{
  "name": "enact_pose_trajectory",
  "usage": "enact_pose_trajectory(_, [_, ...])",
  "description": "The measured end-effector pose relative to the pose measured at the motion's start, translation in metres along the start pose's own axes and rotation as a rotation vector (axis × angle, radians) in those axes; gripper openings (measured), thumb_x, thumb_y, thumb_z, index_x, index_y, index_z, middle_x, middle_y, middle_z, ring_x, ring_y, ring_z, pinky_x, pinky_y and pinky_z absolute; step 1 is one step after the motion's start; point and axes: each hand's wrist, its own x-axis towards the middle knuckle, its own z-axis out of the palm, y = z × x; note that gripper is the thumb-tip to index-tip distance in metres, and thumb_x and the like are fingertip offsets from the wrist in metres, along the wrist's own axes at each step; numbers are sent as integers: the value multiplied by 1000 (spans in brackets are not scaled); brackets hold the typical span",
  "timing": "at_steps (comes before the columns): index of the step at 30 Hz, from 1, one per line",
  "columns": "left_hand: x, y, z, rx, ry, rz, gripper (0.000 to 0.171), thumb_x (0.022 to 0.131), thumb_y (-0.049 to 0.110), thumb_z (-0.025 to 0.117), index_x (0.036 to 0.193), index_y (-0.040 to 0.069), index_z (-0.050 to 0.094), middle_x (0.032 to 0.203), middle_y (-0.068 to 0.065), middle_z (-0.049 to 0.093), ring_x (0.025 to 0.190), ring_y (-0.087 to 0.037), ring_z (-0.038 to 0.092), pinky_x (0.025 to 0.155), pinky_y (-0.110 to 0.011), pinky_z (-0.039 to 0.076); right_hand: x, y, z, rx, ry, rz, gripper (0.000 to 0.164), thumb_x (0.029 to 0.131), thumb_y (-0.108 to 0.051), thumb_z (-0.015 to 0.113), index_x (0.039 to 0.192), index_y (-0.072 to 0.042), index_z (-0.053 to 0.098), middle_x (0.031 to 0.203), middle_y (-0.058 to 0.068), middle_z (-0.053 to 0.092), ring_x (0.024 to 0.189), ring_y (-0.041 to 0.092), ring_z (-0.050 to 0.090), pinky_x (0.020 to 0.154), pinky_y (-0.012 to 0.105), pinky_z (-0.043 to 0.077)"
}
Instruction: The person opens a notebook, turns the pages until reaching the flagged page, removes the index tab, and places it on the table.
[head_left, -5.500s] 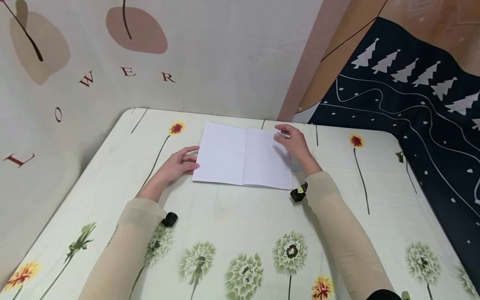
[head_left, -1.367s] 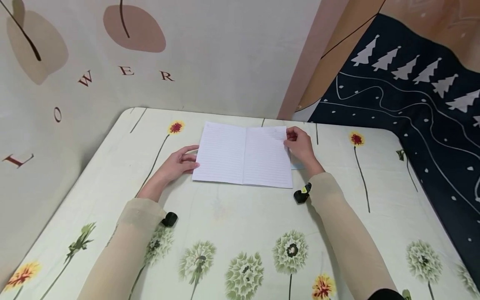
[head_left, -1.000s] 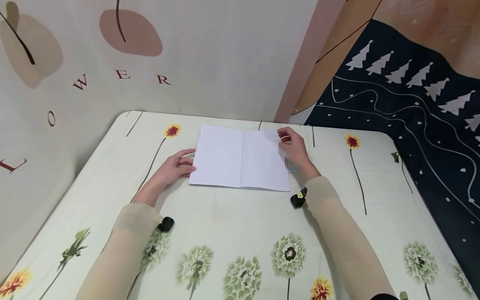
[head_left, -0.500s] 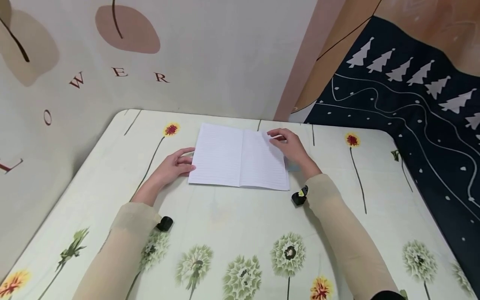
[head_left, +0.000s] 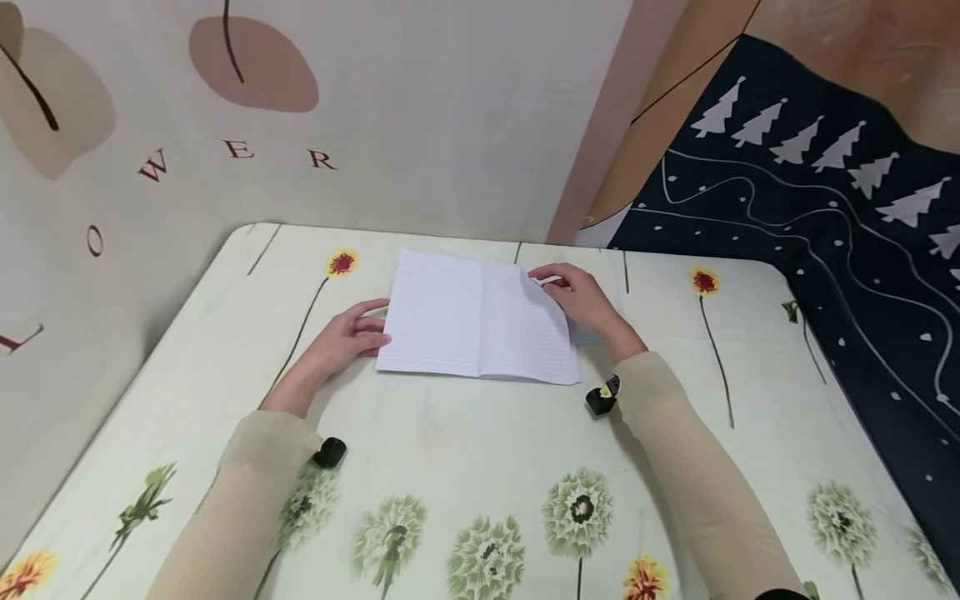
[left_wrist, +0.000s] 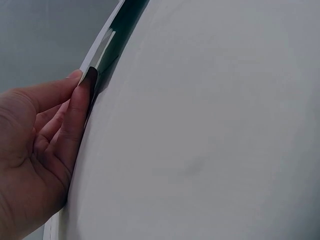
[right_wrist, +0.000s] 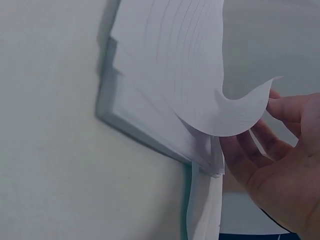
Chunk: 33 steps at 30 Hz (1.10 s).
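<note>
1 notebook (head_left: 450,318) lies open on the table (head_left: 465,442). Left hand (head_left: 339,342) pinches its left edge, apparently for steadiness; right hand (head_left: 581,298) pinches 1 curled page (right_wrist: 227,119), holding it off those beneath.

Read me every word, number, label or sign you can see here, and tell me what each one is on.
"L O W E R": spaced reddish letters on the pale wall, the L partly cut off by the picture's edge.
Left sleeve: small dark marks, too small to read.
Notebook: ruled lines, no readable words.
No readable numbers, brands or signs.
</note>
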Motion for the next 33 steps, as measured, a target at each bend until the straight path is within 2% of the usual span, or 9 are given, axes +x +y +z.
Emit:
enact_pose_trajectory(5, [1, 1, 2, 7, 1, 1, 66, 99, 7, 60, 158, 13, 29, 134, -29, 57, 90, 4, 64, 79, -15, 56, -3, -1, -1, 1, -17, 13, 34, 105, -12, 49, 137, -14, 59, 147, 8, 52, 126, 29, 51, 110, 45, 44])
enact_pose_trajectory(13, [-1, 1, 2, 9, -2, -5, 67, 100, 8, 59, 158, 14, 28, 136, -28, 57, 90, 5, 63, 79, -15, 56, -4, -4, 1, 26, -35, 47, 34, 104, -18, 54, 138, -15, 57, 142, 8, 55, 117, 27, 56, 97, 41, 55])
enact_pose_trajectory(25, [2, 3, 1, 14, -3, -3, 67, 100, 9, 59, 158, 14, 28, 136, -28, 56, 90, 5, 63, 79, -15, 56, -5, -6, 1, 31, -22, 39, 32, 103, -20, 55, 133, -12, 58, 138, 10, 57, 111, 28, 56, 93, 37, 54])
enact_pose_trajectory(33, [1, 1, 2, 16, 4, -7, 67, 99, 9, 60, 158, 15, 28, 136, -28, 57, 89, 4, 63, 78, -15, 55, -6, -9, 5, 23, -21, 40, 33, 104, -21, 54, 136, -13, 58, 140, 10, 56, 114, 27, 55, 93, 37, 55])
